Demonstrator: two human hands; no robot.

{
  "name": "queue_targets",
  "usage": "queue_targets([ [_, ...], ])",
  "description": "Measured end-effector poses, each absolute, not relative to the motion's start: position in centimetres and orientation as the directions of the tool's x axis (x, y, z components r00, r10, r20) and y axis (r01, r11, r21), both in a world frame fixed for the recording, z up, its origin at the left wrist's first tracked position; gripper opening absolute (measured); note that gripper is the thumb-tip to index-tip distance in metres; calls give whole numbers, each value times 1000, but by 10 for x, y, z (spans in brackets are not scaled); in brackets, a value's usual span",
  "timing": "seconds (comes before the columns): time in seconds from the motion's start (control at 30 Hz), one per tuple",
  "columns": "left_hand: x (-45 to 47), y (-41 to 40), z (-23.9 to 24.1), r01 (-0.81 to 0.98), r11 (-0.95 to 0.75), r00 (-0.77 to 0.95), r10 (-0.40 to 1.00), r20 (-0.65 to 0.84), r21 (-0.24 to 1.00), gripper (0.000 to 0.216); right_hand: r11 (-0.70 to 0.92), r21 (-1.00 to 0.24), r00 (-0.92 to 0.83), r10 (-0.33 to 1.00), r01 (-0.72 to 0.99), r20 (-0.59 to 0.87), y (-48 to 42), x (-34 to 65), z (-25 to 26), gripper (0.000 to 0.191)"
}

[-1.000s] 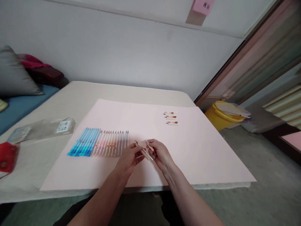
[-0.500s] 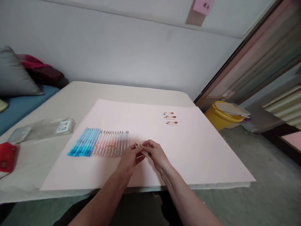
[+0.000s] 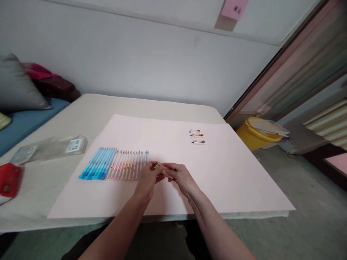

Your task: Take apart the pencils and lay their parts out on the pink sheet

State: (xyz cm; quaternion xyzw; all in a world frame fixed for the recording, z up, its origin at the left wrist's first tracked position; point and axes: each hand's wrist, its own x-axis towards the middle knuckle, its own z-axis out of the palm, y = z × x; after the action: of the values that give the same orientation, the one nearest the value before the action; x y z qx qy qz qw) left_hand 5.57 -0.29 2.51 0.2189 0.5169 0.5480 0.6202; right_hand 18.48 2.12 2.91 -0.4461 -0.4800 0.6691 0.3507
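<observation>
Both hands meet low over the pink sheet (image 3: 217, 177), around a pale pen (image 3: 163, 168) that the fingers partly cover. My left hand (image 3: 148, 178) pinches its left end between thumb and fingers. My right hand (image 3: 180, 175) grips the other end from the right. Just left of the hands, a neat row lies side by side: blue pens (image 3: 99, 162), then pale pinkish and whitish pens (image 3: 127, 164). Farther back on the right, short brown-and-white pen pieces (image 3: 199, 142) with dark tips rest in three small groups.
A clear plastic bag (image 3: 51, 150) and a red object (image 3: 10, 180) lie on the cream-covered table (image 3: 146, 104) at left. A grey pillow (image 3: 20, 86) sits beyond. The yellow bucket (image 3: 255, 135) stands on the floor at right. Behind rises a white wall (image 3: 135, 57).
The pen's dark tip, visible between the fingers before, is now covered. My fingers have shifted on the pen, and a wider pale part shows. The row and the small groups stay put.
</observation>
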Motion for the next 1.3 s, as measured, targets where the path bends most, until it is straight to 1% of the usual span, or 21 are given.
queue_targets([
  [0.1,55,-2,26,-459,309,-129,905,-406,833,19,-204,-979,-350,916,18,-198,22,185,29,24],
  [0.17,55,-2,27,-472,313,-129,900,-416,824,18,-204,-979,-330,923,14,-197,22,186,30,23],
  [0.2,55,-2,28,-483,308,-134,899,-417,819,18,-233,-972,-307,926,-14,-218,23,186,30,22],
  [0.27,56,-1,30,-511,277,-159,900,-407,814,20,-330,-936,-256,922,-125,-291,23,187,31,20],
  [0.33,56,-1,31,-538,232,-207,896,-393,811,21,-421,-865,-238,901,-273,-363,23,188,33,19],
  [0.4,55,0,31,-556,187,-258,888,-381,810,22,-476,-788,-260,878,-391,-402,24,188,34,20],
  [0.47,55,1,30,-560,145,-302,881,-364,816,23,-501,-735,-270,865,-457,-422,24,188,34,19],
  [0.57,55,2,28,-547,113,-338,877,-342,830,23,-480,-726,-228,876,-492,-425,23,185,32,23],
  [0.67,57,2,28,-537,123,-337,876,-346,834,23,-417,-751,-156,905,-511,-397,21,180,27,27],
  [0.87,59,1,32,-536,169,-319,867,-384,827,24,-298,-806,-52,947,-511,-317,23,176,18,25],
  [1.03,53,4,34,-509,225,-264,878,-399,831,27,-289,-844,-60,954,-452,-295,30,181,19,25],
  [1.13,49,6,37,-528,247,-247,871,-425,813,29,-287,-858,-50,954,-426,-295,39,186,18,27],
  [1.23,43,8,41,-559,263,-239,857,-456,786,28,-268,-885,0,957,-380,-290,54,200,13,27],
  [1.3,40,9,42,-573,267,-235,852,-467,775,26,-259,-911,44,957,-320,-287,68,217,9,25],
])
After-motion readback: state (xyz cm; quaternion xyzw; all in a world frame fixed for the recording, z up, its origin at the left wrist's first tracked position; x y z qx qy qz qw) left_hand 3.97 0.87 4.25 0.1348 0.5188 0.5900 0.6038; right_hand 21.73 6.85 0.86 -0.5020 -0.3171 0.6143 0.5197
